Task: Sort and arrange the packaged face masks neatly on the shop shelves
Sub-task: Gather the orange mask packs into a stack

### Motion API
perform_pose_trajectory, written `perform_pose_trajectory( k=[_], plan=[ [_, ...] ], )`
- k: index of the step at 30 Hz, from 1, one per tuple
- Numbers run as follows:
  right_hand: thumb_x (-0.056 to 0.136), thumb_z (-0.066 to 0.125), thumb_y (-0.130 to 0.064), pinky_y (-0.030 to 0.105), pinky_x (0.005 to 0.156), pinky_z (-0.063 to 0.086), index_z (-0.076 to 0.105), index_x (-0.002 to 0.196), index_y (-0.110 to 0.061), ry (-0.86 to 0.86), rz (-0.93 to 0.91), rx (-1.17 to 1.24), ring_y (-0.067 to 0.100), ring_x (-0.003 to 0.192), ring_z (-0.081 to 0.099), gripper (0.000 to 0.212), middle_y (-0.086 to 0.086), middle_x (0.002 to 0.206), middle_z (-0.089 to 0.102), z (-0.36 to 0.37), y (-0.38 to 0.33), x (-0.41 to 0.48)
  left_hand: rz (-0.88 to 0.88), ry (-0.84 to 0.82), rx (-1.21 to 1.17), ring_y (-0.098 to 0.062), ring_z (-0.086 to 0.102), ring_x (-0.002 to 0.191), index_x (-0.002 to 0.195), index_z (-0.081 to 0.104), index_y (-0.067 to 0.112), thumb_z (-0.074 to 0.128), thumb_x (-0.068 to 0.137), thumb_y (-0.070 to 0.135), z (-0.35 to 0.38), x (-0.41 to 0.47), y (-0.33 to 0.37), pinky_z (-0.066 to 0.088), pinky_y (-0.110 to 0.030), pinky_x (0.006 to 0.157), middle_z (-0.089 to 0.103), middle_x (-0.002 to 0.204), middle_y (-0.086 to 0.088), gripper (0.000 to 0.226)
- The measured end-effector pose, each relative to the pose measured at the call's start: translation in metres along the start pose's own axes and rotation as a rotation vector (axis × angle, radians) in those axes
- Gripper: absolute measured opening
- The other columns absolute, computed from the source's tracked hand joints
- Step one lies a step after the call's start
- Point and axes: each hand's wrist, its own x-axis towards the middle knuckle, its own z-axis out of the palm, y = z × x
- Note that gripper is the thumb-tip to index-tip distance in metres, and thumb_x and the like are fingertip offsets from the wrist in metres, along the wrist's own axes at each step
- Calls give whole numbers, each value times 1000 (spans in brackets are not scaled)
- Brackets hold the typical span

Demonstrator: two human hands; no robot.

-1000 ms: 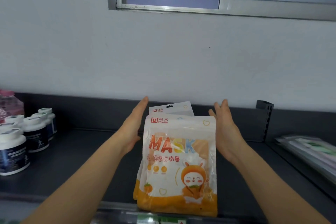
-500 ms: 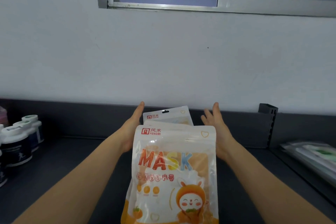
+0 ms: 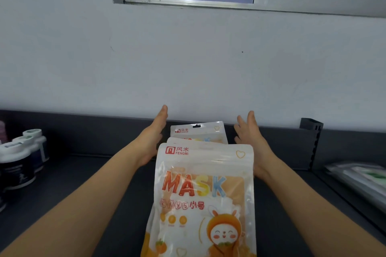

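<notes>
A row of white-and-orange "MASK" packs stands on the dark shelf (image 3: 87, 185). The front pack (image 3: 205, 198) shows a cartoon rabbit, and a rear pack (image 3: 198, 131) pokes up behind it. My left hand (image 3: 153, 135) lies flat along the left side of the row, fingers straight. On the right side of the row, my right hand (image 3: 253, 137) is flat too, its fingers slightly spread. Whether the palms touch the packs is hidden by the front pack.
Several white-capped dark bottles (image 3: 18, 160) stand at the left of the shelf. A dark shelf upright (image 3: 311, 142) rises at the right, with flat clear packets (image 3: 361, 177) beyond it. Behind is a white wall and a window.
Both hands have stayed flat beside the row of packs. The view has moved closer and lower, so the front pack looks larger and the bottles sit nearer the left edge.
</notes>
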Motion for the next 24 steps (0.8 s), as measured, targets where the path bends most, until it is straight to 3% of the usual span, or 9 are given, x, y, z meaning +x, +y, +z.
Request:
perform_pose_trajectory(
  k=[4, 9, 12, 15, 18, 24],
  plan=[
    [80, 23, -79, 49, 117, 9, 21, 145, -42, -9, 3, -68, 12, 144, 12, 76, -15, 155, 17, -7, -14, -20, 73, -7, 148, -17, 22, 142, 144, 25, 44, 37, 60, 85, 4, -28, 17, 22, -51, 113, 25, 153, 15, 95],
    [63, 30, -85, 46, 114, 12, 22, 145, -44, 51, -47, -117, 9, 143, 16, 92, -18, 154, 20, -17, -24, -56, 275, 57, 303, -1, 34, 131, 138, 34, 46, 45, 74, 70, 6, -59, 32, 31, -34, 107, 35, 145, 22, 70],
    [66, 36, -86, 43, 113, 17, 26, 143, -44, 79, -80, -144, 5, 139, 22, 88, -20, 151, 26, -15, -28, -79, 460, 140, 451, 6, 34, 127, 135, 38, 46, 52, 73, 61, 14, -77, 39, 32, -25, 102, 38, 139, 26, 65],
    [70, 41, -80, 39, 113, 20, 27, 143, -43, 109, -98, -198, 3, 136, 26, 83, -21, 150, 28, -18, -27, -104, 637, 119, 627, 15, 30, 121, 132, 38, 47, 53, 72, 59, 31, -95, 38, 28, -21, 103, 34, 133, 31, 63],
    [68, 41, -74, 38, 114, 21, 26, 143, -44, 160, -86, -275, 1, 137, 25, 82, -23, 150, 27, -25, -25, -128, 740, 67, 808, 6, 23, 130, 132, 33, 49, 47, 74, 61, 53, -107, 27, 18, -22, 107, 31, 140, 27, 61],
    [62, 48, -73, 37, 112, 24, 35, 128, -52, 277, -62, -312, 3, 137, 27, 70, -21, 148, 30, -65, -29, -180, 802, -30, 822, 13, 18, 122, 133, 37, 45, 53, 85, 54, 101, -115, 6, 8, -8, 100, 31, 138, 26, 52]
  ],
)
